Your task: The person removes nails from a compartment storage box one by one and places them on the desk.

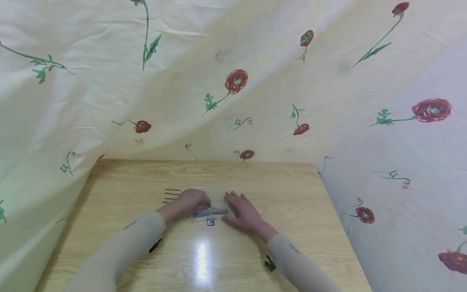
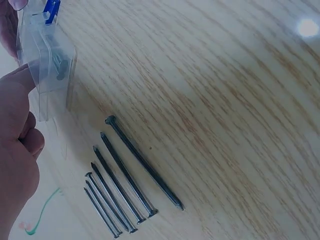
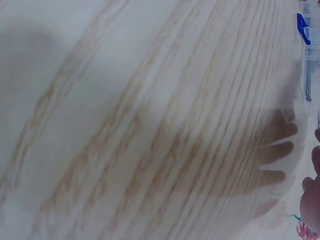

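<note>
A clear plastic box (image 1: 198, 219) with dark nails (image 1: 220, 212) in its compartments sits near the middle of the table, its blue latch (image 1: 211, 222) facing the person. My left hand (image 1: 189, 201) reaches over the box from the left, fingers bent down at its back edge. Its fingertips are hidden, so I cannot tell whether they pinch anything. In the left wrist view, a finger shows behind the clear box (image 2: 55, 92). My right hand (image 1: 246, 213) lies at the box's right end, fingers spread and thumb by the near corner.
Left of the box, several loose nails (image 2: 132, 175) lie side by side on the wooden table (image 1: 292, 202), graded in length. Flower-patterned cloth (image 1: 182, 81) hangs behind the table and along both sides. Dark straps (image 1: 269, 263) show under the sleeves.
</note>
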`<state>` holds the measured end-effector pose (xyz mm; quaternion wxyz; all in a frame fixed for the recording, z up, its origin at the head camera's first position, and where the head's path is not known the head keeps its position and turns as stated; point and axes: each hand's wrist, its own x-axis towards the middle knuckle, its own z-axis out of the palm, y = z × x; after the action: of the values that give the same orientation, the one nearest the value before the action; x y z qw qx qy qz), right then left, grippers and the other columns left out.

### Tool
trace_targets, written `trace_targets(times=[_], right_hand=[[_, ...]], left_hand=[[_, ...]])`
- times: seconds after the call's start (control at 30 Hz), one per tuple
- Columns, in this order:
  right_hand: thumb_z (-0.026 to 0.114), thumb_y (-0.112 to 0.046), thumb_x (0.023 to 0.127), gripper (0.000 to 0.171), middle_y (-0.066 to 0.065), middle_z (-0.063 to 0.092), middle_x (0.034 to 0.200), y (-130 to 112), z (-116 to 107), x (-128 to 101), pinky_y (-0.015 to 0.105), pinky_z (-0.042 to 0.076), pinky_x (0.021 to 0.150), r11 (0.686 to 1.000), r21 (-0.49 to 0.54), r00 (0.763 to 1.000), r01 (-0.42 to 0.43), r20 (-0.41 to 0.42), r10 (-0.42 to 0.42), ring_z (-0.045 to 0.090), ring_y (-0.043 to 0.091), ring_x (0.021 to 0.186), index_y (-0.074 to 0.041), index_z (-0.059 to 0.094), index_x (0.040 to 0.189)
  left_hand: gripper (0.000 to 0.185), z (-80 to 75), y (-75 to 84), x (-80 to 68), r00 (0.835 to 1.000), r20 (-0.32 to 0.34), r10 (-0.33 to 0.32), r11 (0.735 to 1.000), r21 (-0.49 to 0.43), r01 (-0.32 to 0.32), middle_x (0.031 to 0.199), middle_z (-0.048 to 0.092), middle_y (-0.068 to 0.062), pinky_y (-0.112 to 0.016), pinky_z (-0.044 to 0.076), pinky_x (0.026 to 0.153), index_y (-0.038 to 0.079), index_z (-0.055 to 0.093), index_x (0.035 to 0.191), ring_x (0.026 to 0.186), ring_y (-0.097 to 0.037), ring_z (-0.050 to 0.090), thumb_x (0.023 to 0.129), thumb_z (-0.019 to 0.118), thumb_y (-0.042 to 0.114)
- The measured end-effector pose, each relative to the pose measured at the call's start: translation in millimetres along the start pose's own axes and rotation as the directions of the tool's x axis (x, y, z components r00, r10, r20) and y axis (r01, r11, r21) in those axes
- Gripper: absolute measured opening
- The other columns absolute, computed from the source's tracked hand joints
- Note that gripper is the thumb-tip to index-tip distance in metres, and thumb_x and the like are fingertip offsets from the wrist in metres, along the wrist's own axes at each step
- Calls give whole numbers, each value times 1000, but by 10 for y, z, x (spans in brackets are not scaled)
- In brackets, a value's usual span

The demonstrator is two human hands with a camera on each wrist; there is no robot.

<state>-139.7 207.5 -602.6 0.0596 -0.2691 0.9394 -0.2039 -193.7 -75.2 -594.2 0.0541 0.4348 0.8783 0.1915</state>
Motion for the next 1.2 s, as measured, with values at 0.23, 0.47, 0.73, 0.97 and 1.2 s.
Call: trace_targets(times=[0.23, 0.47, 0.73, 0.97, 1.2], right_hand=[[64, -58, 101, 82, 5, 34, 172, -3, 4, -5, 51, 12, 132, 999, -19, 999, -28, 28, 28, 27, 26, 161, -11, 40, 164], [64, -58, 102, 82, 5, 34, 172, -5, 3, -23, 51, 12, 132, 999, -13, 999, -29, 37, 29, 27, 26, 161, -11, 40, 164], [64, -56, 102, 81, 8, 35, 172, -12, -8, -31, 54, 14, 132, 1000, -8, 1000, -19, 21, 19, 29, 28, 161, -9, 41, 163], [66, -52, 102, 78, 9, 38, 170, -37, -26, -59, 55, 15, 131, 1000, 6, 1000, -11, 13, 11, 31, 30, 160, -8, 43, 162], [64, -55, 103, 79, 8, 37, 171, -50, -27, -62, 54, 15, 131, 1000, -5, 1000, -19, 17, 19, 30, 29, 160, -8, 43, 162]], left_hand=[[7, 29, 20, 34, 998, 36, -51, 997, 59, 49, 92, 75, 11, -27, 59, 83, 24, 78, 96, 84, -5, 68, 100, 75, 20], [12, 6, 54, 79, 994, 105, -40, 986, 166, 22, 80, 66, 14, -23, 56, 71, 24, 71, 92, 69, -2, 58, 104, 70, 23], [15, -74, 130, 96, 991, 128, 37, 950, 304, -75, 78, 67, 8, -26, 58, 66, 19, 69, 91, 67, -9, 62, 106, 68, 21], [14, -83, 164, 91, 987, 157, 15, 957, 283, -59, 78, 66, 6, -26, 57, 65, 18, 68, 94, 66, -11, 62, 107, 65, 21], [11, -65, 155, 81, 988, 151, -22, 965, 262, -18, 77, 65, 6, -24, 56, 64, 18, 67, 95, 64, -8, 59, 106, 66, 19]])
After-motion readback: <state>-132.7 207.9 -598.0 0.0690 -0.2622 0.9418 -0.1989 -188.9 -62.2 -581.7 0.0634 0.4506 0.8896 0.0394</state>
